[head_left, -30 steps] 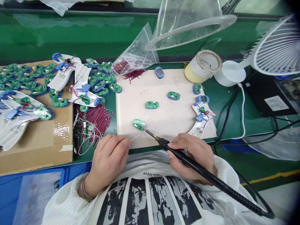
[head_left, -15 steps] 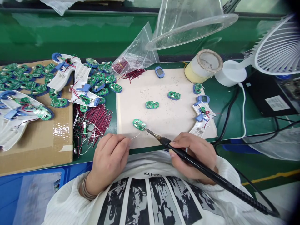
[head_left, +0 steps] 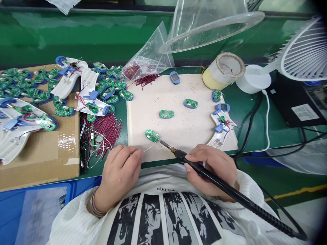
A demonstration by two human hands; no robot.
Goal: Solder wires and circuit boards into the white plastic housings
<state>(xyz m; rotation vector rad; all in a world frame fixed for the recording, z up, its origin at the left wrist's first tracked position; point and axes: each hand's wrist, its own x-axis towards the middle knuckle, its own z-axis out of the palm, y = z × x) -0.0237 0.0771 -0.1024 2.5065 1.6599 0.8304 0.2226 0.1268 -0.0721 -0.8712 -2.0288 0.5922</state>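
Note:
A soldering iron (head_left: 204,172) with a black handle is gripped in my right hand (head_left: 213,170). Its metal tip touches the right end of a green circuit board (head_left: 152,135) lying on the pale sheet (head_left: 143,115). Between the pinched fingers of my left hand (head_left: 122,170) is a thin solder wire (head_left: 149,147), whose far end reaches up close to the iron's tip. Behind that board lie two more boards, one in the middle (head_left: 166,114) and one farther right (head_left: 190,103).
Dark red wires (head_left: 108,132) lie left of the sheet, beside a cardboard piece (head_left: 51,163) with several boards and white casings. A clear funnel hood (head_left: 212,34) hangs behind. A round pot (head_left: 222,73), white fan (head_left: 301,54) and cables stand or run at right.
Both hands, the iron and the board keep practically the same positions. The view has shifted very slightly.

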